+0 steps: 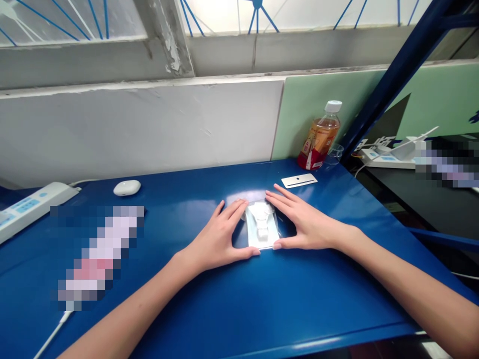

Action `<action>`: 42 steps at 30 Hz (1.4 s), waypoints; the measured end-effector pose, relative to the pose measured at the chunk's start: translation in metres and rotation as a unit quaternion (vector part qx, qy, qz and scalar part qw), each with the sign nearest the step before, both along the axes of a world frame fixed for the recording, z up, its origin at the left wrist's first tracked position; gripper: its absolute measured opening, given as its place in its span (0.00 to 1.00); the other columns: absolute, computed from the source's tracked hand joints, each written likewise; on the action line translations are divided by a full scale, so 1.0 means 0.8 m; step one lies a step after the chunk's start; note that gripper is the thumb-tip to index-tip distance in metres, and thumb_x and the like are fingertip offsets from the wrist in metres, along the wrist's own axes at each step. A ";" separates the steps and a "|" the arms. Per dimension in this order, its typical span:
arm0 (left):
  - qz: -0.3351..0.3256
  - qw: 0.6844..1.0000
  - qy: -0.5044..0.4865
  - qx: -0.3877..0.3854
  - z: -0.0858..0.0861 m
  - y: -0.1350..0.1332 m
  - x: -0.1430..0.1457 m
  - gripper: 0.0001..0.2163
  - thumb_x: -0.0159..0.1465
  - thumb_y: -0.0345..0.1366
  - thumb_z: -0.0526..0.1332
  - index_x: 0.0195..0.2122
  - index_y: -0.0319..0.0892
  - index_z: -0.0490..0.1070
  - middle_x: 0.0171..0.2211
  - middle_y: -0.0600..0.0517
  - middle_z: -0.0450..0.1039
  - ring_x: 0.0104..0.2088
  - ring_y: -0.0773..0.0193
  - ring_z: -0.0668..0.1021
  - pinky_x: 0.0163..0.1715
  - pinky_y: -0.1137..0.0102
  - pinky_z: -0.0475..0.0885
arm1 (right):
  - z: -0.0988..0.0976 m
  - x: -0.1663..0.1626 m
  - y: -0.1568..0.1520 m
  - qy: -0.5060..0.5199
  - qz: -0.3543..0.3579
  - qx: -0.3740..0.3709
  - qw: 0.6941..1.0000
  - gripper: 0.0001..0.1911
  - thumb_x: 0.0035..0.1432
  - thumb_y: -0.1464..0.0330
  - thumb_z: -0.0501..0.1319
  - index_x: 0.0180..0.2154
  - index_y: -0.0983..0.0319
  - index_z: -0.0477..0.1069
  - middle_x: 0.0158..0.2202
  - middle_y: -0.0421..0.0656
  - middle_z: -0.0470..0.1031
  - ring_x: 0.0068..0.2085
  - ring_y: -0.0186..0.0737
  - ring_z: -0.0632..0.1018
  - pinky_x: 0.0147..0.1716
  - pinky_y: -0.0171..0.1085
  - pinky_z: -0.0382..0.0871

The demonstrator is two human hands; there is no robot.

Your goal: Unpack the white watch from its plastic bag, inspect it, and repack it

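A small flat packet (263, 224) of clear plastic with a folded white item inside lies on the blue table, in the middle of the head view. I cannot make out what the white item is. My left hand (219, 234) rests at its left side, fingers stretched out toward the far left corner and thumb by the near edge. On the other side, my right hand (299, 222) mirrors it, with fingers spread near the far right corner and thumb at the near right corner. Both hands are open around the packet, their tips at or close to its edges.
Behind my right hand lie a flat white card (299, 180) with a dark slot and a drink bottle (320, 139) with a white cap. To the left are a white earphone case (127, 188), a blurred-out device (99, 254) on a white cable and a power strip (37, 204).
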State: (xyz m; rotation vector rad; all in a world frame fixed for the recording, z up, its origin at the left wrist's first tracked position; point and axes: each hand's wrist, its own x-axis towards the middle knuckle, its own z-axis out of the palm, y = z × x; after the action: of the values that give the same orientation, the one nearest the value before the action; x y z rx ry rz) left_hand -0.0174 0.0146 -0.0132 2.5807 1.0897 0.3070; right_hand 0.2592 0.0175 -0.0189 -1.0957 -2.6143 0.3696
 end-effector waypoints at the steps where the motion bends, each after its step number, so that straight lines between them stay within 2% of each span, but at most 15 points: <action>1: 0.002 1.000 0.000 -0.001 -0.001 0.000 0.000 0.47 0.60 0.61 0.63 0.72 0.42 0.43 0.71 0.40 0.50 0.71 0.47 0.54 0.69 0.48 0.44 | 0.000 0.001 0.001 -0.002 0.002 0.005 1.000 0.57 0.53 0.41 0.63 0.69 0.72 0.50 0.70 0.60 0.53 0.72 0.62 0.46 0.66 0.59 0.54; 6: 0.007 1.000 0.005 0.003 -0.002 0.002 0.000 0.48 0.59 0.62 0.62 0.71 0.40 0.43 0.71 0.39 0.51 0.71 0.49 0.55 0.69 0.50 0.44 | 0.000 0.002 0.001 0.005 -0.001 0.004 1.000 0.56 0.52 0.42 0.64 0.69 0.71 0.51 0.70 0.61 0.54 0.72 0.64 0.48 0.65 0.62 0.56; 11: 0.004 1.000 0.008 0.015 -0.003 0.000 0.000 0.48 0.60 0.61 0.62 0.72 0.41 0.41 0.71 0.40 0.49 0.71 0.49 0.55 0.69 0.49 0.43 | 0.000 0.000 0.000 0.003 -0.016 -0.008 1.000 0.59 0.51 0.41 0.64 0.70 0.73 0.49 0.71 0.63 0.50 0.72 0.64 0.48 0.65 0.60 0.55; 17: 0.005 1.000 0.011 0.021 -0.002 -0.002 0.001 0.46 0.62 0.60 0.61 0.72 0.41 0.41 0.72 0.39 0.47 0.71 0.49 0.54 0.69 0.49 0.43 | -0.001 0.000 0.000 0.010 -0.020 -0.012 1.000 0.59 0.51 0.41 0.64 0.71 0.70 0.47 0.71 0.62 0.50 0.71 0.65 0.48 0.65 0.62 0.55; 27: 0.011 1.000 0.018 0.015 0.000 -0.001 0.003 0.45 0.61 0.59 0.61 0.71 0.37 0.45 0.70 0.37 0.52 0.70 0.48 0.56 0.69 0.49 0.44 | 0.004 0.001 0.000 -0.010 -0.029 -0.016 0.999 0.60 0.52 0.40 0.63 0.70 0.74 0.48 0.71 0.65 0.48 0.71 0.65 0.48 0.65 0.61 0.54; 42: 0.006 1.000 0.012 0.023 -0.001 -0.003 0.002 0.45 0.62 0.59 0.61 0.71 0.38 0.44 0.70 0.37 0.52 0.70 0.47 0.56 0.69 0.49 0.45 | 0.003 0.005 0.002 -0.005 -0.023 -0.003 1.000 0.57 0.52 0.42 0.64 0.70 0.70 0.48 0.70 0.64 0.50 0.71 0.66 0.51 0.64 0.62 0.55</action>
State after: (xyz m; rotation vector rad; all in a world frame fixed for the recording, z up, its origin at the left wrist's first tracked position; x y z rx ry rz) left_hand -0.0157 0.0125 -0.0142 2.6263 1.1198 0.3073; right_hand 0.2634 0.0191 -0.0164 -1.1595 -2.5929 0.3622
